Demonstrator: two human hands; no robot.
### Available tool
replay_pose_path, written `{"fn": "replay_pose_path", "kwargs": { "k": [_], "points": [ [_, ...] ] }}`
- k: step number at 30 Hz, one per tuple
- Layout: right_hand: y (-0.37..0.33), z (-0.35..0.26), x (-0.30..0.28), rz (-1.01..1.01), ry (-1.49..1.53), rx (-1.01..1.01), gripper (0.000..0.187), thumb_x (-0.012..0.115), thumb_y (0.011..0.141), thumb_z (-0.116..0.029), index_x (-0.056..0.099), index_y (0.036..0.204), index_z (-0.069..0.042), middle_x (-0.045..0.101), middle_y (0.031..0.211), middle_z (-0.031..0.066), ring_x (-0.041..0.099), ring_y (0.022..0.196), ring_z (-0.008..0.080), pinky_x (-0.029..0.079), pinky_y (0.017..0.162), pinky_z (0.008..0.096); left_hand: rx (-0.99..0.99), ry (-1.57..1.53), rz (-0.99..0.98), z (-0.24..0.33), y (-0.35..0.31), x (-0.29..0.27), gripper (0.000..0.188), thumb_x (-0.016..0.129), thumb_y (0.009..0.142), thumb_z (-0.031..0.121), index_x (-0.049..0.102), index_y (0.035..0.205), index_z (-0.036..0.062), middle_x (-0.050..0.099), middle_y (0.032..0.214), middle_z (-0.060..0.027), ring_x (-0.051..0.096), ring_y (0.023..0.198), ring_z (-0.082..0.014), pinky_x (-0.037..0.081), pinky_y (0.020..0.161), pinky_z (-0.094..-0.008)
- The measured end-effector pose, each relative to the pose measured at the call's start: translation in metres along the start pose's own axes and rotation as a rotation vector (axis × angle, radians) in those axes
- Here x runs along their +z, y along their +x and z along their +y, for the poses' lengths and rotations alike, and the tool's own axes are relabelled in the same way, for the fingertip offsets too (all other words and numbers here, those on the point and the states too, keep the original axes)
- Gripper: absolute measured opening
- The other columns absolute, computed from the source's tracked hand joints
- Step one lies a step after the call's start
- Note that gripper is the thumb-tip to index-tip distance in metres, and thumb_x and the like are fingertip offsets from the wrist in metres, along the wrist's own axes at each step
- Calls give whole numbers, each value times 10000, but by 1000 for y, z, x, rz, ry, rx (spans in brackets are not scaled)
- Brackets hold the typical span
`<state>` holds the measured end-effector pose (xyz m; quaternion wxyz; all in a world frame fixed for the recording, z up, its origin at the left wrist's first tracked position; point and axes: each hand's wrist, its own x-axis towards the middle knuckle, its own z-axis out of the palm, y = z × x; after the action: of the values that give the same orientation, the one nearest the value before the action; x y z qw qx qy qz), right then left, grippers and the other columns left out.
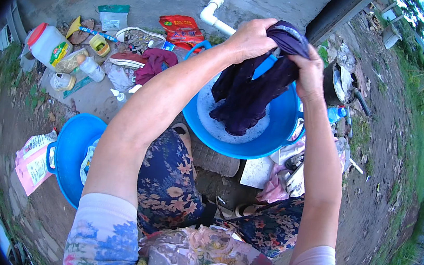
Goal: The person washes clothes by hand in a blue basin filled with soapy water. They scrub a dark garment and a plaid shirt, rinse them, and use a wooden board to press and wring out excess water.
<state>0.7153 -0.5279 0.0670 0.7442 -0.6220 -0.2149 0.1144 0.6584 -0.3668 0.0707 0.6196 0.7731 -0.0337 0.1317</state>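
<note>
Both of my arms reach forward over a blue basin (221, 145) of sudsy water. Between them hangs a dark purple garment (250, 97), wet-looking, its lower part dangling down to the foamy water (206, 115). My left hand (254, 39) is closed around the bunched top of the cloth. On the opposite side, my right hand (308, 73) grips the same bunched end, fingers wrapped round it. Part of the garment's top is folded over between the two hands, and what kind of garment it is I cannot tell.
Left of my knees stands a second blue basin (72, 143) with cloth in it, beside a pink-and-white bag (36, 162). Bottles, shoes and a red-lidded jar (49, 46) crowd the far left. A white pipe (217, 20) runs down the wall. Pale cloths (291, 173) lie right of the basin.
</note>
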Motion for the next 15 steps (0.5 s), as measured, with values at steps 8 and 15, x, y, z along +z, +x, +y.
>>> {"fn": "replay_pose_path", "kwargs": {
  "k": [8,15],
  "points": [
    [11,-39,-1,38,377,-69,307,426,745,57,588,996,-17,642,921,83,635,829,206,529,767,343,-6,-561,-257,-14,-14,-5,922,773,765,344,234,1423,-12,379,1393,-157,372,1307,-224,312,1073,-336],
    [4,-43,16,-22,388,-212,336,433,699,54,587,987,-25,643,909,78,634,831,211,524,784,342,136,-7,-36,-132,-79,48,1326,857,487,474,112,1460,-31,202,1487,-259,156,1409,-379,132,1158,-421]
  ]
}}
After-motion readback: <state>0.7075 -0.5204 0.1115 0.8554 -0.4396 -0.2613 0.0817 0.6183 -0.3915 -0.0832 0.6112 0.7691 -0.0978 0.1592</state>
